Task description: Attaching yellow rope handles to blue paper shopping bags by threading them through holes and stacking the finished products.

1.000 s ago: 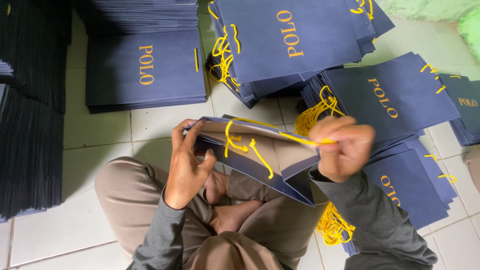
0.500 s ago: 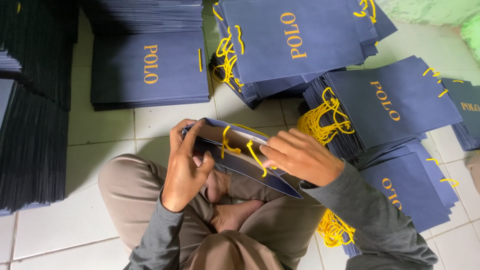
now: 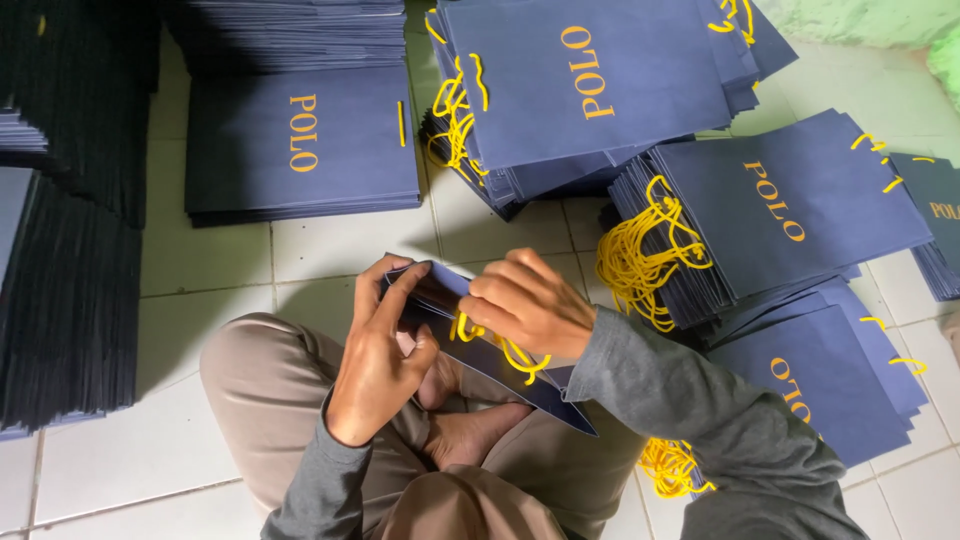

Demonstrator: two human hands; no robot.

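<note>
I sit cross-legged on a white tiled floor with a dark blue paper bag point(image 3: 490, 365) over my lap, its mouth turned up toward me. My left hand point(image 3: 385, 345) grips the bag's near rim at the left. My right hand point(image 3: 530, 300) presses on the top of the bag and pinches its yellow cord handle point(image 3: 510, 352), which loops out below the fingers. The bag looks nearly flat, tilted down to the right.
Stacks of flat blue bags with gold lettering lie around: one at upper left point(image 3: 300, 145), one at top centre point(image 3: 600, 80), one at right point(image 3: 790, 210) with yellow cords point(image 3: 640, 255) spilling out. Dark bag piles point(image 3: 65, 300) stand at the left.
The bag was held open a second ago; it is now pressed flatter. My right hand moved left from the bag's right edge onto its top and the cord.
</note>
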